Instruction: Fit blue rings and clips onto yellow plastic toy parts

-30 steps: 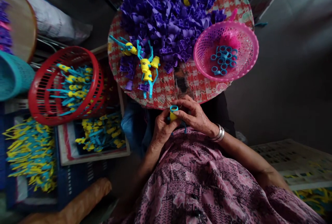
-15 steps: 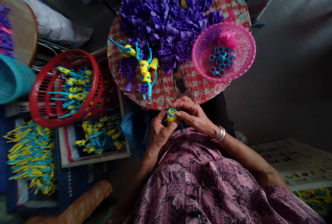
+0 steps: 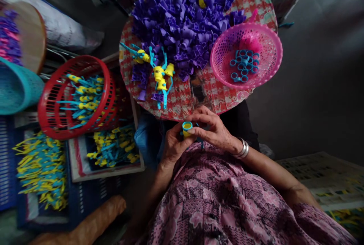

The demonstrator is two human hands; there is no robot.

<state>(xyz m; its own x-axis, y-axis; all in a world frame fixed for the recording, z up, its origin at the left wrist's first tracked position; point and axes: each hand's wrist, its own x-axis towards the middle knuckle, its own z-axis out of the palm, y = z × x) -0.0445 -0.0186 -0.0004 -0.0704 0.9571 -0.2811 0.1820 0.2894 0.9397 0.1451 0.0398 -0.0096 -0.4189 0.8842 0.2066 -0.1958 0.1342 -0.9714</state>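
We're using the round table (image 3: 173,105) with the red-and-white checked cloth as reference.

Left of the table: a blue slotted crate (image 3: 8,161) holding a pile of yellow-and-blue plastic pieces (image 3: 42,173), a tilted red plastic basket (image 3: 42,114) with more of the same pieces (image 3: 83,99) inside, and a teal basket (image 3: 17,86) further out.

On the table: a big heap of purple plastic parts (image 3: 182,29), a pink plastic basket (image 3: 274,48) at the right edge with blue plastic rings (image 3: 243,65) in it, and a few yellow-and-blue assemblies (image 3: 160,78) against the heap's near side.

Just off the table's near edge, we see the left hand (image 3: 178,142) and right hand (image 3: 213,129), both closed and gripping a yellow plastic piece with a blue ring (image 3: 187,128) on top. Silver bangles (image 3: 243,148) sit on the right wrist.
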